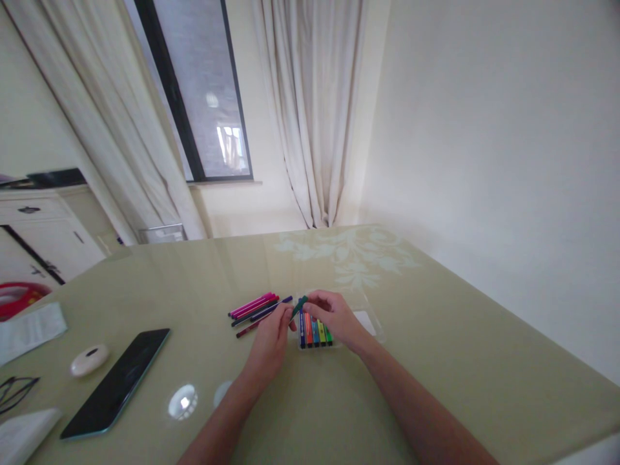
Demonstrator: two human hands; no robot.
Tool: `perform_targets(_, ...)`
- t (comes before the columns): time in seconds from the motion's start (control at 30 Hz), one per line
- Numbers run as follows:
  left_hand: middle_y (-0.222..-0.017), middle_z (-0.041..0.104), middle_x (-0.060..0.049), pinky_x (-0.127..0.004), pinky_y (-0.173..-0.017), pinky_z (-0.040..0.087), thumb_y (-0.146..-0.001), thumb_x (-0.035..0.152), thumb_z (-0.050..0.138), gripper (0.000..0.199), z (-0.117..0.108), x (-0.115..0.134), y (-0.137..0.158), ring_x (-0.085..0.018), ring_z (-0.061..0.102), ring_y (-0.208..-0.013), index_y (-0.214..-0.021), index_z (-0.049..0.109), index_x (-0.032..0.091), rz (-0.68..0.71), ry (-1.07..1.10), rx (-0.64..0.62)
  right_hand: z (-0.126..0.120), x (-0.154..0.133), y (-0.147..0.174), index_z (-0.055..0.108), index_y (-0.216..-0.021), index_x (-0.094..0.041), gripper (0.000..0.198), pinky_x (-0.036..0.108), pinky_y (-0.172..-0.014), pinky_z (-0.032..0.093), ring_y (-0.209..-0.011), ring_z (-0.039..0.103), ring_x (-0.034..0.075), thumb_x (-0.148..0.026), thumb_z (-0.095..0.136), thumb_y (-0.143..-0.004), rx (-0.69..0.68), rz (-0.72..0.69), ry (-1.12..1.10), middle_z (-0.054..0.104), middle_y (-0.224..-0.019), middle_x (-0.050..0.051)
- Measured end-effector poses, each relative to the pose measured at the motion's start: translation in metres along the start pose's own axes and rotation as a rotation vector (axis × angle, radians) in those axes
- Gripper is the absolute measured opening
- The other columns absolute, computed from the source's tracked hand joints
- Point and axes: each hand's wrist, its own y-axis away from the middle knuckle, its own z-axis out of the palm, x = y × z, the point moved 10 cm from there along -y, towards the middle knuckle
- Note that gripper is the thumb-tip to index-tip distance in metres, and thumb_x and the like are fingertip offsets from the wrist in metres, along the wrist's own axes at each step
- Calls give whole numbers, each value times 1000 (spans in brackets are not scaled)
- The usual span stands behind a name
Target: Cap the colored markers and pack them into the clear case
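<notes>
A dark green marker (299, 306) is held slanted between my two hands. The fingers of my left hand (272, 336) are closed round its lower part. At its upper end, my right hand (334, 314) pinches it with thumb and fingers. Beneath my right hand lies a clear plastic case (376, 323), partly covered by that hand. In its left side several coloured markers (316, 334) lie side by side, blue, orange and green among them. Just left of my hands, loose markers (252, 306) in pink, dark and red shades rest in a pile on the table.
The pale green table (436, 374) has a glossy top. To the left lie a black-screened tablet (119, 381), a small white oval object (90, 360), glasses (17, 392), a pale cloth or packet (31, 330) and a red object (22, 298). A wall borders the right side.
</notes>
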Motion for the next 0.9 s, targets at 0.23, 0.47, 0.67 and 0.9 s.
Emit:
perform_targets(0.23,-88,70,-1,-28,-68,46,-102,41,47,29,3,-2,1,-19,63,-75,-118,60,21,-36,80,-40,-32,3,-1,69,-83,-18,32,26,-61,44,-63,57,13,-49,78,-79,264,32,-204,67,-74,0)
perform_targets(0.47,-93,74,-3,-28,-68,47,-102,44,48,32,14,1,6,-19,66,-77,-118,64,20,-21,100,-94,-45,13,-1,70,-87,-19,39,28,-66,49,-69,68,17,-52,84,-72,347,92,-293,74,-79,3)
perform_targets(0.67,-84,70,0,-26,-59,44,-99,41,55,24,4,2,8,-16,59,-65,-107,65,21,-21,-33,20,-32,10,-3,73,-92,-19,38,32,-72,51,-77,72,21,-51,84,-73,256,74,-344,76,-85,5)
perform_targets(0.9,-130,68,-8,-44,-104,47,-96,38,65,41,37,24,22,-27,62,-120,-133,59,24,303,-326,-156,-63,10,-4,76,-100,-18,36,29,-68,49,-73,68,18,-46,74,-78,399,58,-215,77,-88,6)
